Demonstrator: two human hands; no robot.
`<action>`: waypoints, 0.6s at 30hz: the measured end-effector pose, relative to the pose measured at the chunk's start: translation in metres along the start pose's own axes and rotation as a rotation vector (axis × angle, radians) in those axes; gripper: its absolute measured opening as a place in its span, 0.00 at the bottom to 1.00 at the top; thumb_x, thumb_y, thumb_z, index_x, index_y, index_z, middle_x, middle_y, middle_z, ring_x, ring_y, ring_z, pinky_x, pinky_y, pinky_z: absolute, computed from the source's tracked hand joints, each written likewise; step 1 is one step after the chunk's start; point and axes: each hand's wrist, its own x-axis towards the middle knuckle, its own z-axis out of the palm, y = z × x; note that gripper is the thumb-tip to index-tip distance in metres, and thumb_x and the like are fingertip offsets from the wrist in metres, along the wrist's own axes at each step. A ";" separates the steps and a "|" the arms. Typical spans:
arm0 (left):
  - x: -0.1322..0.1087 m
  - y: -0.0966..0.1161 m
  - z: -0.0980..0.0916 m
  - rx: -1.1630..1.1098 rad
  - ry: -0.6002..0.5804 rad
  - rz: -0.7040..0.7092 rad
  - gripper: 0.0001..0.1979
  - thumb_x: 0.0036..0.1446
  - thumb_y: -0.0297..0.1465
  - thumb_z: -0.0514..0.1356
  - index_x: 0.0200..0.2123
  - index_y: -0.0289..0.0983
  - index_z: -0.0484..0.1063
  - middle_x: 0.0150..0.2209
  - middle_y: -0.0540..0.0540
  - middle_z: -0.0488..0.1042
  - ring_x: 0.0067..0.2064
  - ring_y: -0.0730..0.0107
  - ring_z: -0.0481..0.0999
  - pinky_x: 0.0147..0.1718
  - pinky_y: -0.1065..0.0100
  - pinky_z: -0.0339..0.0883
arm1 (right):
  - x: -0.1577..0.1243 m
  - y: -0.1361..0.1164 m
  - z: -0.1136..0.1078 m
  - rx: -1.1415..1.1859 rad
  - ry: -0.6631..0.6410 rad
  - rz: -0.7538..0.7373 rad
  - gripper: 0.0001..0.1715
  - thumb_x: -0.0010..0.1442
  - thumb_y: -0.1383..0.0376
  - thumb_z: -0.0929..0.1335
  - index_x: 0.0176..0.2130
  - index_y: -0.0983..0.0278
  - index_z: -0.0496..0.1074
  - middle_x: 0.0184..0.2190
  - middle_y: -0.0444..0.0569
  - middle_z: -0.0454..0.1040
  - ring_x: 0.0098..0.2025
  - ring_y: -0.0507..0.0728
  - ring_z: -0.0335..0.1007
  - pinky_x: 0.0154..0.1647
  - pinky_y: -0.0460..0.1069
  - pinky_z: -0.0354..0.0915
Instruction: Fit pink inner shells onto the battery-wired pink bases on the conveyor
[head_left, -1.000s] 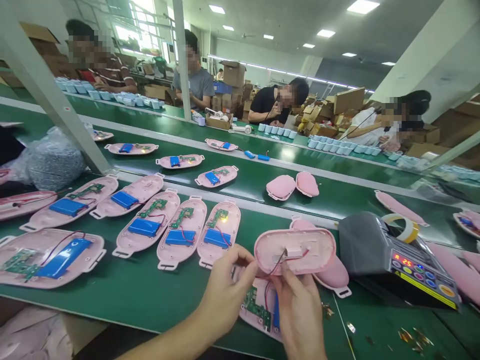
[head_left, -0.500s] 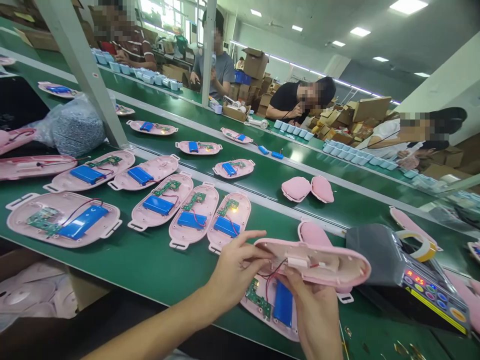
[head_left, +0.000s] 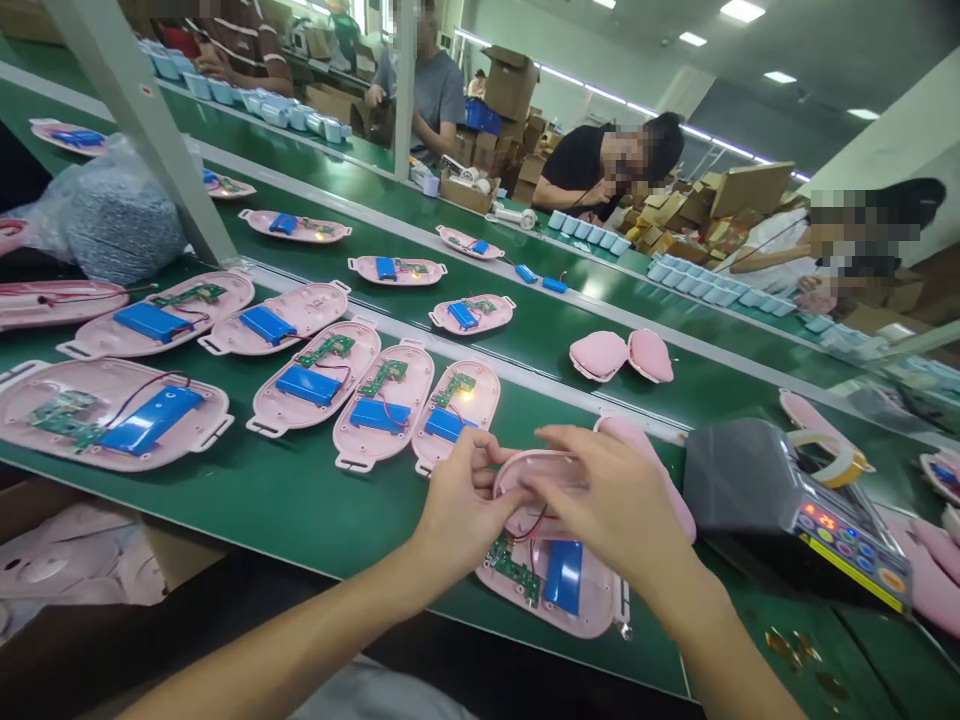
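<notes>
Head view: pink, rounded plastic cover raised over the bench

The cover is up off the surface, its hollow side partly facing the wearer, probably so the inside can be seen. The left hand pinches its left end between thumb and fingers. The right hand curls across its right side, thumb over the hollow; whether it grips or only steadies, I cannot tell.

A thin red-and-black wire hangs between the cover and a pink oval plastic shell below, which may be why both are so near each other; its ends are hidden. That shell lies open side up, leaving its green circuit board and flat blue battery exposed.

Similar pink shells with blue batteries lie to the left, also open upward, seemingly lined up within reach. On the right, a dark grey tape dispenser stands near the right forearm, likely for handiness.
</notes>
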 end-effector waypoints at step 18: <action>0.032 -0.023 -0.048 0.607 -0.192 -0.002 0.26 0.52 0.52 0.63 0.50 0.45 0.73 0.44 0.47 0.82 0.44 0.47 0.82 0.39 0.56 0.81 | -0.119 0.090 -0.007 0.903 1.159 0.994 0.31 0.48 0.43 0.73 0.32 0.66 0.67 0.23 0.43 0.68 0.23 0.52 0.67 0.25 0.50 0.72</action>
